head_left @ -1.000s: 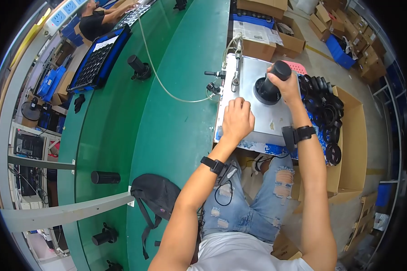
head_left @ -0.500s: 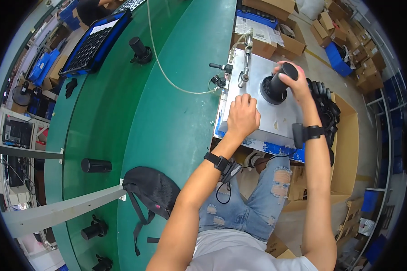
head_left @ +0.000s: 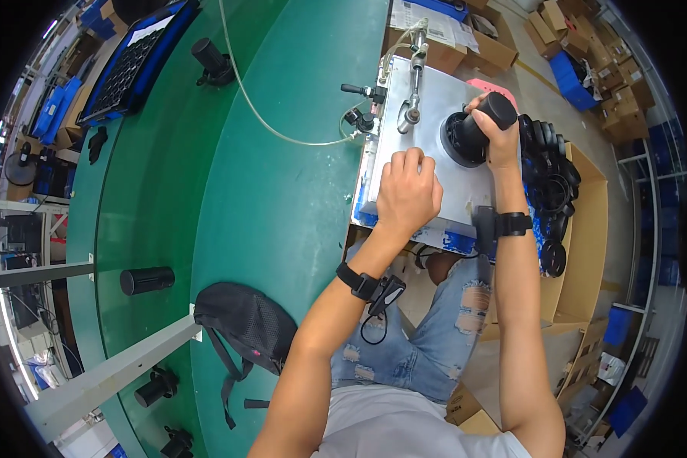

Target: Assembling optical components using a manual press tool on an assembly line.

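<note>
My right hand [head_left: 499, 139] is closed round a black cylinder [head_left: 495, 113], which leans to the right. Its lower end meets a round black ring-shaped base [head_left: 459, 142] on top of a silver metal box [head_left: 443, 91]. On the near left part of that box rests my left hand [head_left: 409, 191], curled into a fist with the knuckles up. Whatever its fingers may hold is hidden. Beyond my left hand, a metal pneumatic cylinder with a rounded end [head_left: 409, 116] lies along the box top. A black lever valve [head_left: 355, 90] sits at the box's left edge.
A clear hose [head_left: 244, 95] curves over the green table [head_left: 282, 198]. On the table lie a black bag [head_left: 244, 324] and a black cylinder [head_left: 147, 280]. Black rings [head_left: 548, 187] are piled right of the box, by a cardboard carton [head_left: 588, 229]. A red-pink piece [head_left: 496, 90] shows behind my right hand.
The black cylinder leans further right, and my right hand has moved lower round it. My left fist stays on the box. The whole view has shifted slightly.
</note>
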Motion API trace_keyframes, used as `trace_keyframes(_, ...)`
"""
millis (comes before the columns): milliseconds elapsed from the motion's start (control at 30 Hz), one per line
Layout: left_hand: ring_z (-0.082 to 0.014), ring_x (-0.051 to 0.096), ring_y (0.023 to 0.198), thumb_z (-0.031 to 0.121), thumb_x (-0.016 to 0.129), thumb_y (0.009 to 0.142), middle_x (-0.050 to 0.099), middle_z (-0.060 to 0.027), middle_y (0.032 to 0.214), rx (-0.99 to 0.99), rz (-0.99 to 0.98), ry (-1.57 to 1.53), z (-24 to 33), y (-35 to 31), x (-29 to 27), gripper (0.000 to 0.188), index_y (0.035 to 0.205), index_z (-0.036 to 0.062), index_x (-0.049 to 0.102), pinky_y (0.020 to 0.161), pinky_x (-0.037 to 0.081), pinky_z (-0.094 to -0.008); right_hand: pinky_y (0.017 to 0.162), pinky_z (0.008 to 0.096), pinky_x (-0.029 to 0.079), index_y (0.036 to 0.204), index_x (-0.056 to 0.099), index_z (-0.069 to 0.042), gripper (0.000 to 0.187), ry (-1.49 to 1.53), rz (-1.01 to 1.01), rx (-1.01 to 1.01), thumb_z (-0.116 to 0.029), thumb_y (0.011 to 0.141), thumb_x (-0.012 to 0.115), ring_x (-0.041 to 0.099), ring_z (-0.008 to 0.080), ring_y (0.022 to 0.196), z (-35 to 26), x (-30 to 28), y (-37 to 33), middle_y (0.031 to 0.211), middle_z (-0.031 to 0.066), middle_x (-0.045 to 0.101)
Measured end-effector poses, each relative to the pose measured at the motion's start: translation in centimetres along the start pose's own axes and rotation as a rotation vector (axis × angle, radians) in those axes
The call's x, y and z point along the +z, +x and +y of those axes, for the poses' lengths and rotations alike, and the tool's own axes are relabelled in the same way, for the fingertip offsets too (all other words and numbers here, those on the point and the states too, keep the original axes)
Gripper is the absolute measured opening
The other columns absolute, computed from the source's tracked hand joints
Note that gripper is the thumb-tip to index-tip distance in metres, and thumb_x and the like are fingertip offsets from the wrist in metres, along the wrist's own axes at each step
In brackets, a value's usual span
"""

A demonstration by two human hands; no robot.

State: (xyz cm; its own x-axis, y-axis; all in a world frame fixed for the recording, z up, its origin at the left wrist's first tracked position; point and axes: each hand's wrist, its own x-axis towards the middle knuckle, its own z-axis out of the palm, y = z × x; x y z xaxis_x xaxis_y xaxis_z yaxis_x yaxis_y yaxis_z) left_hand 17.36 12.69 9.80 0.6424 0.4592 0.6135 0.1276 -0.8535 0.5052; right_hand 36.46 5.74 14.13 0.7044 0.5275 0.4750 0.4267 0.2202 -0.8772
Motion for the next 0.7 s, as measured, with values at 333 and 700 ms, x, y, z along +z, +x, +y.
trace_keyframes(333,-0.0274,0.06,0.074,0.007,0.062,0.076,0.061,-0.0126,0.085,-0.312,-0.087,-0.617,-1.3,2.0,-2.7,0.009,0.083,0.0024,0.06,0.068,0.048,-0.0374,0.083,0.0304,0.048,0.095,0.061,0.001,0.017,-0.17,-0.001,-0.031,-0.01,0.083,0.066,0.063,0.0159,0.084,-0.2,0.4,-1.2,0.087,0.0062,0.066)
trace_keyframes(700,-0.0367,0.059,0.109,0.039,0.041,0.092,0.063,-0.02,0.116,-0.383,-0.419,0.234,-17.9,13.3,1.6,0.046,0.114,0.0059,0.065,0.097,0.044,-0.0441,0.08,0.0293,0.048,0.092,0.06,0.001,0.015,-0.156,-0.03,-0.041,-0.008,0.081,0.065,0.062,0.0155,0.081,0.0,0.4,-1.3,0.084,0.0063,0.065)
